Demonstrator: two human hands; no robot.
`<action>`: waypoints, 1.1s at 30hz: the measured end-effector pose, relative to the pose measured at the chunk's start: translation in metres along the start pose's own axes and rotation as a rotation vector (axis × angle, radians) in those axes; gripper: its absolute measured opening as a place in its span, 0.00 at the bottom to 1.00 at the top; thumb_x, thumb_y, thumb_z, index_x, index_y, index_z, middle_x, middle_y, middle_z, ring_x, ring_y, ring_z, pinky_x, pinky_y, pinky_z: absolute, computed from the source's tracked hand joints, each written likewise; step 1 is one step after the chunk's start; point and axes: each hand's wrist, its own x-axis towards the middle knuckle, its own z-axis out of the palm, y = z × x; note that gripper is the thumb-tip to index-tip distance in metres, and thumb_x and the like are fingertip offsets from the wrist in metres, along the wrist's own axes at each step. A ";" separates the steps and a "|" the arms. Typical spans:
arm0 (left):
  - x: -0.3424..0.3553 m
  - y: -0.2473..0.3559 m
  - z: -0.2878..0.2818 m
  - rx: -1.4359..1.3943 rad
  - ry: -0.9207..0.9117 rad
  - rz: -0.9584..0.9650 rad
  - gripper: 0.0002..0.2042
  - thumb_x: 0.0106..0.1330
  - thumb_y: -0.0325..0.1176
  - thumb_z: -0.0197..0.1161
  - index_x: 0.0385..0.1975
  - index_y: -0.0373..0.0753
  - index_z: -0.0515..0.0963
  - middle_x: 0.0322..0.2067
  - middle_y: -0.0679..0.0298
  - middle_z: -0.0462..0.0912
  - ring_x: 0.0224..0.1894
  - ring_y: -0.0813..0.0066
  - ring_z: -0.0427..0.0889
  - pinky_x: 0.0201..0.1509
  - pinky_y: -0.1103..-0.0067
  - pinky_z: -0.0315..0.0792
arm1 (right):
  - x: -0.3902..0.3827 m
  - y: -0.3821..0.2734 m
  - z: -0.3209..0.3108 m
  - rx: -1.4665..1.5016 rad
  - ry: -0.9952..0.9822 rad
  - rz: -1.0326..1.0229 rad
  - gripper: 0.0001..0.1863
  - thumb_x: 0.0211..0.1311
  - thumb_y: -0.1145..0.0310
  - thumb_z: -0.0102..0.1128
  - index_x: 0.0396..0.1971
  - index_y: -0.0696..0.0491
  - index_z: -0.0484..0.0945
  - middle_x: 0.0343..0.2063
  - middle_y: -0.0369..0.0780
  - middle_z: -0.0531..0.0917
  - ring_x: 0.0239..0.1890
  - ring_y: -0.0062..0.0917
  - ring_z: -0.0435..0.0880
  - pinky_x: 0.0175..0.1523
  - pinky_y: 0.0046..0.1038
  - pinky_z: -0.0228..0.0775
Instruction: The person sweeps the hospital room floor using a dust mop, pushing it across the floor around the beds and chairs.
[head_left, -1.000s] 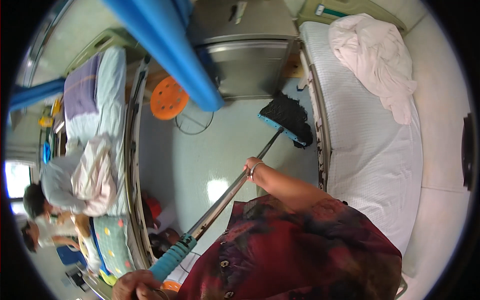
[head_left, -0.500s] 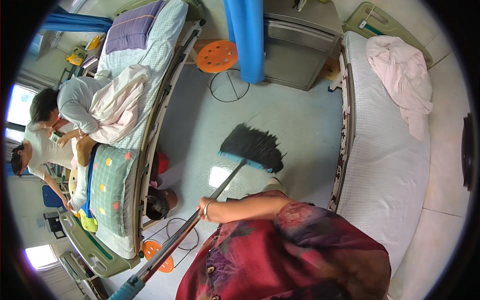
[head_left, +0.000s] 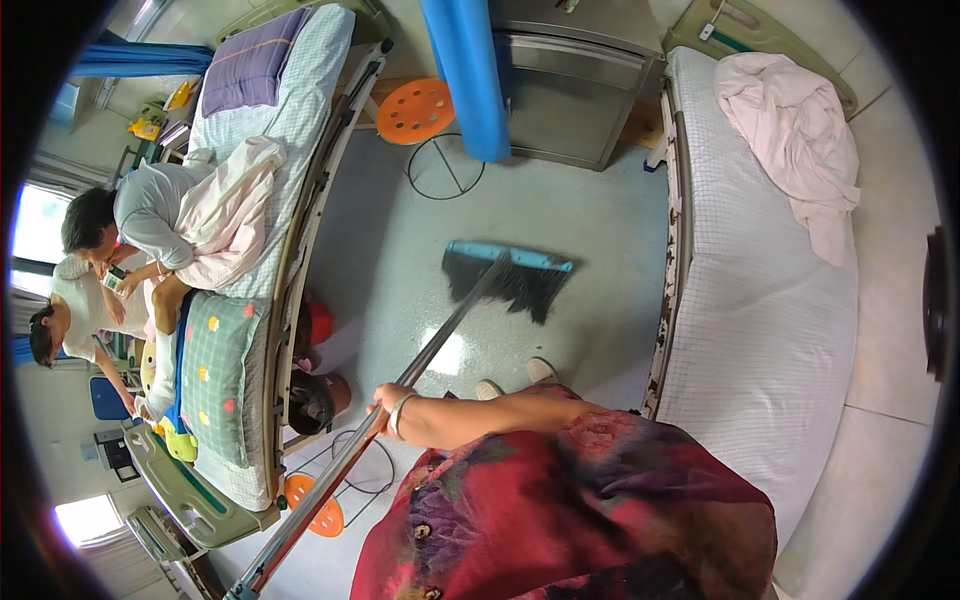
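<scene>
My right hand (head_left: 388, 402) is closed around the metal pole of a mop (head_left: 440, 338), with a bracelet at the wrist. The pole slants from the lower left up to a wide blue head bar (head_left: 530, 260). Black strands (head_left: 525, 290) hang from that bar and lie on the shiny floor, trailing back toward my shoes (head_left: 541, 371). At the lower left edge the pole's other end leaves the picture. My left hand is out of view.
A bed (head_left: 760, 350) with a pink blanket stands right. On the left bed (head_left: 325, 150) a person (head_left: 160, 210) sits; another person (head_left: 90, 295) is beyond. Orange stools (head_left: 415, 111), a bucket (head_left: 325, 400), a blue curtain (head_left: 468, 90) and a metal cabinet (head_left: 560, 100) border the floor.
The mop's blue bar has moved farther from me, and its strands have swung from the far side of the bar to the near side. My right hand has shifted slightly left with the pole.
</scene>
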 end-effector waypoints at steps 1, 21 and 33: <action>-0.006 -0.007 0.004 0.008 -0.018 -0.006 0.13 0.51 0.35 0.53 0.28 0.30 0.70 0.18 0.61 0.71 0.18 0.77 0.68 0.18 0.86 0.64 | -0.004 -0.014 -0.007 0.059 -0.006 -0.035 0.06 0.40 0.73 0.44 0.23 0.54 0.63 0.18 0.38 0.70 0.18 0.23 0.72 0.20 0.33 0.64; -0.225 0.095 0.182 -0.446 -1.073 0.631 0.04 0.44 0.26 0.47 0.16 0.33 0.67 0.09 0.63 0.69 0.11 0.73 0.67 0.15 0.82 0.61 | 0.021 -0.217 -0.310 0.430 0.118 -0.576 0.04 0.44 0.76 0.42 0.15 0.53 0.60 0.10 0.35 0.64 0.12 0.17 0.64 0.15 0.19 0.57; -0.175 0.025 0.060 -1.123 -1.028 0.020 0.08 0.53 0.33 0.41 0.25 0.36 0.64 0.05 0.65 0.61 0.09 0.80 0.58 0.10 0.88 0.55 | 0.046 -0.074 -0.263 0.546 0.081 -0.496 0.07 0.43 0.78 0.42 0.14 0.53 0.56 0.10 0.34 0.60 0.10 0.17 0.61 0.13 0.14 0.57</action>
